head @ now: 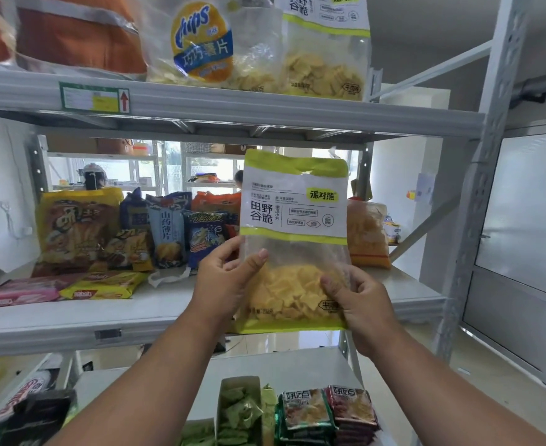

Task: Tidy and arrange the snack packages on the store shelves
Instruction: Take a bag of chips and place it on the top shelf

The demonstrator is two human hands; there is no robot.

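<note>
Item 1, nearest, at 6 o'clock: we noted the lower shelf carrying an open carton of green packets and, just beside it toward 5 o'clock, stacked small chip packets.

Item 2, centre: we held a clear bag of yellow crisps with lime-green bands, upright, in front of the middle shelf. Our left hand gripped its lower left edge, thumb on the front. Our right hand pinched its lower right corner, fingers curled round the edge.

Item 3, at 9 o'clock on the middle shelf: a pink wafer pack and a yellow wafer pack lay flat, touching. Behind them stood a large yellow bag and several blue bags.

Item 4, at 3 o'clock: an orange-banded bag stood partly behind the held bag.

Item 5, at 12 o'clock on the top shelf: a matching lime-banded bag, beside a "chips" bag.
</note>
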